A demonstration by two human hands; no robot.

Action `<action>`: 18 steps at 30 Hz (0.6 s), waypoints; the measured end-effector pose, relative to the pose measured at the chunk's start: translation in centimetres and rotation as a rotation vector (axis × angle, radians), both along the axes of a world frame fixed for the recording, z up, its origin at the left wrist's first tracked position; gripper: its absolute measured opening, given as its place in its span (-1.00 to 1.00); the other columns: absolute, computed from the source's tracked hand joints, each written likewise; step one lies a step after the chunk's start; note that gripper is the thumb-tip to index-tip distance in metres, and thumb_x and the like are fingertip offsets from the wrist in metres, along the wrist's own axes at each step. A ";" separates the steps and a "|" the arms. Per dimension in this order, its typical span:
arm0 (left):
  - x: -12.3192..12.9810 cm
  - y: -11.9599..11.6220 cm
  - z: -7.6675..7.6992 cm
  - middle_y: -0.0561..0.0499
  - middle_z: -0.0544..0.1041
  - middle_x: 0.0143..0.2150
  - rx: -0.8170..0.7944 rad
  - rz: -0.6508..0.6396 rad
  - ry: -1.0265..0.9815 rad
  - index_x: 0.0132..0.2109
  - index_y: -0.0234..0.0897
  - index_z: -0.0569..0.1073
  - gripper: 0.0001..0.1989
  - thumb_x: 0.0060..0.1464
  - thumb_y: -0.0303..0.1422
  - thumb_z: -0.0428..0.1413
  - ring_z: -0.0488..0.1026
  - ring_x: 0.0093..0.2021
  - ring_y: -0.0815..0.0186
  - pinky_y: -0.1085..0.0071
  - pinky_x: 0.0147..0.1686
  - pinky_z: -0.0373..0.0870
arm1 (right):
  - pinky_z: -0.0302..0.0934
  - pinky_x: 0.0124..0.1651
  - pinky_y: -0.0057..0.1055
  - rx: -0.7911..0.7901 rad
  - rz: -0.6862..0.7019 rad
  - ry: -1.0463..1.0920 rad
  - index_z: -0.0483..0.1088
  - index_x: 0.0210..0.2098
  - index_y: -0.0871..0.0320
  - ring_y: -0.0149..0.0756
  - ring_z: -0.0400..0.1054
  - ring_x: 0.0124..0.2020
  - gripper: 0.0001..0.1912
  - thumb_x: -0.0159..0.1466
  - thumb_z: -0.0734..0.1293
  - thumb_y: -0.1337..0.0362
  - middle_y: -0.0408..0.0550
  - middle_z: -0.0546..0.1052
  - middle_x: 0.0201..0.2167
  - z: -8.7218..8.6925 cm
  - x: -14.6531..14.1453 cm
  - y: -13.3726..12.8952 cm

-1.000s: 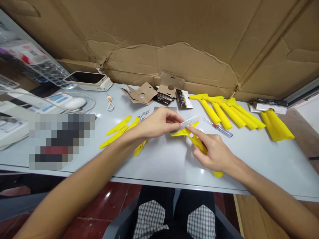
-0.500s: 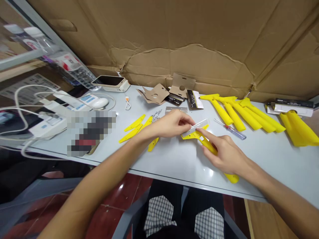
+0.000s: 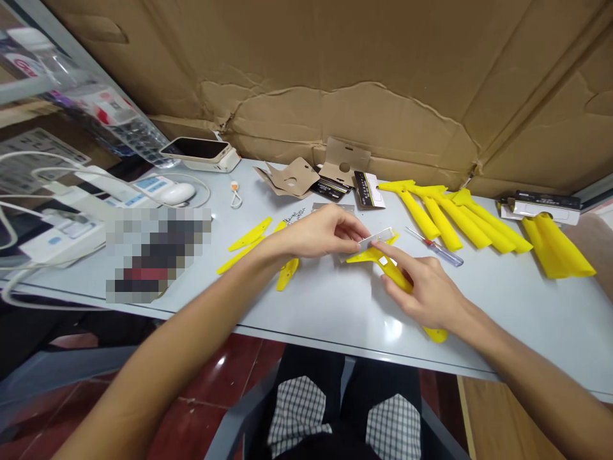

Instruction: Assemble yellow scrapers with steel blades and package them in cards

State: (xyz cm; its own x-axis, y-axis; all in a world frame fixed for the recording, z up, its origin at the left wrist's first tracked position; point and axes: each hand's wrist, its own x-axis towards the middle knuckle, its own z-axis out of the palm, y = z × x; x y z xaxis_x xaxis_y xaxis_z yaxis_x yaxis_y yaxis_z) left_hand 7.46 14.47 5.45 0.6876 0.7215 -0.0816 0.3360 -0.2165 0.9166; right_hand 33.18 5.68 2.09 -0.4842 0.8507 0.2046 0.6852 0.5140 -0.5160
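Note:
My right hand [image 3: 424, 287] is wrapped round the handle of a yellow plastic scraper [image 3: 396, 276], its index finger resting on the head. Across that head lies a flat metal blade [image 3: 380, 237], slightly tilted up to the right. The fingers of my left hand [image 3: 330, 231] pinch the blade's left end. Left of my left forearm are loose yellow head plates [image 3: 249, 234] and a small pile of screws [image 3: 294, 216]. Partly hidden behind my left hand is a stack of metal blades [image 3: 335, 207]. A screwdriver [image 3: 440, 252] with a clear handle lies right of the scraper.
Several yellow scraper handles [image 3: 460, 217] lie in a row at the back right, beside a black-and-white package [image 3: 546, 206]. Opened cardboard packaging [image 3: 292, 177] lies at the back. A phone [image 3: 198, 149], power strips [image 3: 62, 239] with cables and a blurred-out object [image 3: 160, 255] occupy the left.
The whole view has shifted a little, so things sit further left. The blade is still held against the scraper head, and both hands keep nearly the same pose.

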 end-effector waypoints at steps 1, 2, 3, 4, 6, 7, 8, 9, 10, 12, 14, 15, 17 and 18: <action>0.1 0.0 -0.1 -0.06 0.73 -0.20 -0.001 0.006 -0.012 -0.02 -0.32 0.70 -0.74 0.12 -0.41 0.29 0.61 -0.24 0.31 0.42 -0.23 0.48 | 0.13 -0.40 -0.33 0.003 -0.002 0.002 0.36 0.45 0.13 -0.35 0.18 -0.62 -0.37 0.41 0.27 0.24 -0.35 0.25 -0.63 0.0 0.0 0.0; 0.1 -0.1 -0.2 -0.06 0.73 -0.19 0.009 0.013 -0.017 -0.03 -0.32 0.70 -0.74 0.13 -0.41 0.29 0.61 -0.23 0.31 0.42 -0.22 0.49 | 0.13 -0.40 -0.33 0.008 -0.003 0.003 0.36 0.45 0.12 -0.34 0.18 -0.62 -0.37 0.41 0.27 0.24 -0.35 0.25 -0.63 0.0 0.0 0.0; 0.2 -0.1 -0.3 -0.07 0.73 -0.18 0.026 0.019 -0.017 -0.04 -0.32 0.69 -0.76 0.14 -0.39 0.29 0.61 -0.22 0.31 0.42 -0.21 0.49 | 0.13 -0.40 -0.33 0.013 -0.004 0.004 0.37 0.45 0.12 -0.34 0.18 -0.62 -0.38 0.41 0.27 0.24 -0.35 0.25 -0.63 0.0 0.0 0.0; 0.2 -0.1 -0.4 -0.07 0.73 -0.18 0.046 0.025 -0.015 -0.04 -0.32 0.69 -0.77 0.16 -0.37 0.29 0.60 -0.22 0.32 0.42 -0.21 0.48 | 0.12 -0.40 -0.33 0.018 -0.004 0.006 0.37 0.45 0.11 -0.34 0.18 -0.62 -0.38 0.41 0.28 0.24 -0.35 0.24 -0.63 -0.1 0.0 0.0; 0.3 -0.2 -0.4 -0.07 0.72 -0.19 0.082 0.032 -0.002 -0.06 -0.32 0.70 -0.77 0.19 -0.33 0.27 0.58 -0.24 0.33 0.43 -0.23 0.46 | 0.12 -0.41 -0.33 0.025 -0.004 0.009 0.34 0.47 0.09 -0.34 0.18 -0.62 -0.36 0.41 0.28 0.23 -0.35 0.24 -0.62 -0.1 0.0 0.1; 0.3 -0.2 -0.3 -0.06 0.71 -0.21 0.096 0.037 0.004 -0.06 -0.32 0.70 -0.77 0.21 -0.31 0.26 0.57 -0.26 0.33 0.43 -0.25 0.45 | 0.11 -0.41 -0.32 0.026 -0.005 0.010 0.32 0.48 0.09 -0.34 0.17 -0.62 -0.34 0.41 0.29 0.24 -0.36 0.24 -0.62 -0.1 0.0 0.2; 0.3 -0.3 -0.2 -0.06 0.71 -0.23 0.106 0.049 0.006 -0.06 -0.32 0.70 -0.77 0.21 -0.31 0.26 0.56 -0.27 0.33 0.43 -0.26 0.44 | 0.11 -0.41 -0.32 0.026 -0.008 0.009 0.29 0.50 0.09 -0.34 0.17 -0.62 -0.33 0.41 0.29 0.24 -0.36 0.25 -0.62 -0.1 0.1 0.3; 0.3 -0.3 0.0 -0.05 0.70 -0.24 0.117 0.068 0.005 -0.07 -0.32 0.70 -0.78 0.21 -0.31 0.26 0.55 -0.28 0.33 0.42 -0.26 0.44 | 0.11 -0.41 -0.32 0.026 -0.010 0.009 0.27 0.51 0.10 -0.34 0.17 -0.61 -0.31 0.41 0.29 0.24 -0.35 0.26 -0.61 0.0 0.1 0.3; 0.3 -0.3 0.1 -0.05 0.70 -0.24 0.127 0.093 0.003 -0.09 -0.32 0.69 -0.79 0.20 -0.31 0.26 0.55 -0.29 0.33 0.41 -0.26 0.44 | 0.11 -0.41 -0.32 0.025 -0.014 0.010 0.26 0.51 0.12 -0.34 0.17 -0.61 -0.31 0.41 0.29 0.24 -0.35 0.27 -0.60 0.0 0.1 0.3; 0.2 -0.4 0.4 -0.04 0.69 -0.26 0.144 0.135 0.004 -0.12 -0.31 0.69 -0.81 0.19 -0.33 0.26 0.54 -0.31 0.33 0.41 -0.28 0.43 | 0.12 -0.41 -0.31 0.026 -0.020 0.015 0.27 0.51 0.15 -0.34 0.18 -0.61 -0.32 0.42 0.28 0.23 -0.33 0.29 -0.59 0.0 0.2 0.3; 0.2 -0.4 0.5 -0.03 0.69 -0.30 0.150 0.143 0.012 -0.14 -0.31 0.70 -0.82 0.18 -0.33 0.27 0.52 -0.33 0.34 0.41 -0.31 0.41 | 0.13 -0.40 -0.31 0.030 -0.019 0.022 0.29 0.50 0.15 -0.34 0.18 -0.61 -0.33 0.42 0.29 0.22 -0.33 0.30 -0.58 0.0 0.2 0.3; 0.2 -0.4 0.6 -0.03 0.69 -0.30 0.146 0.128 0.017 -0.14 -0.31 0.70 -0.82 0.18 -0.32 0.27 0.52 -0.34 0.34 0.41 -0.31 0.40 | 0.13 -0.40 -0.31 0.034 -0.016 0.025 0.29 0.49 0.15 -0.34 0.18 -0.61 -0.33 0.41 0.29 0.22 -0.33 0.30 -0.59 0.0 0.3 0.3; 0.2 -0.4 0.5 -0.04 0.70 -0.29 0.141 0.090 0.018 -0.13 -0.30 0.71 -0.80 0.19 -0.30 0.27 0.53 -0.32 0.33 0.40 -0.30 0.41 | 0.13 -0.40 -0.31 0.042 -0.008 0.030 0.30 0.49 0.12 -0.34 0.17 -0.61 -0.33 0.40 0.29 0.24 -0.34 0.28 -0.60 -0.1 0.3 0.2; 0.2 -0.4 0.5 -0.05 0.71 -0.27 0.142 0.074 0.017 -0.13 -0.30 0.71 -0.80 0.19 -0.29 0.28 0.54 -0.30 0.32 0.39 -0.28 0.43 | 0.14 -0.40 -0.31 0.048 -0.001 0.033 0.31 0.48 0.11 -0.33 0.18 -0.61 -0.33 0.40 0.29 0.25 -0.34 0.28 -0.60 -0.1 0.3 0.2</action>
State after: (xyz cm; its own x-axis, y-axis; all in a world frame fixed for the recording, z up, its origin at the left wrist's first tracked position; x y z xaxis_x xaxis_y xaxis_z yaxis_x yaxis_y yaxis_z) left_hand 7.70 14.08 5.91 0.6311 0.7756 0.0134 0.3711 -0.3170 0.8728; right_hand 33.45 5.91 2.00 -0.4752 0.8403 0.2609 0.6687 0.5376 -0.5135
